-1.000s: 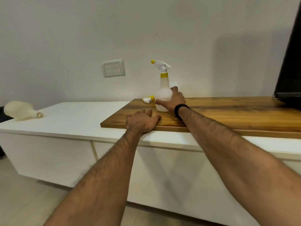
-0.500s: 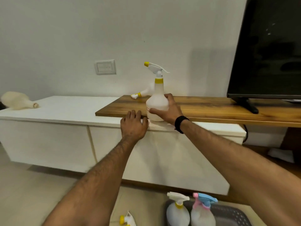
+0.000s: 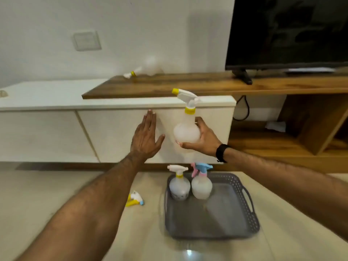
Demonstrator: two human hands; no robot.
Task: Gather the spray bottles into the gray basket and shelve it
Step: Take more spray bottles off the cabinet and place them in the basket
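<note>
My right hand [image 3: 204, 139] grips the round body of a white spray bottle with a yellow collar and nozzle [image 3: 186, 121], upright in the air in front of the white cabinet. Below it the gray basket [image 3: 235, 223] sits on the floor, holding a yellow-collared bottle [image 3: 178, 185] and a pink-and-blue-topped bottle [image 3: 201, 183], both upright at its far edge. My left hand [image 3: 146, 138] is flat and open against the cabinet front. Another bottle [image 3: 145, 69] lies on its side on the wooden top. A small yellow-and-white sprayer [image 3: 134, 198] lies on the floor left of the basket.
The white cabinet [image 3: 56, 132] runs across the left, a wooden board [image 3: 207, 85] on top of it. A black TV [image 3: 288, 32] stands at the right on the board. Open wooden shelves [image 3: 293, 140] sit low at the right. A wall switch [image 3: 86, 40] is above.
My right hand lifted the bottle off the wooden top and brought it down in front of the cabinet, above the basket. My left hand slid from the cabinet edge onto its front. The view tilted down.
</note>
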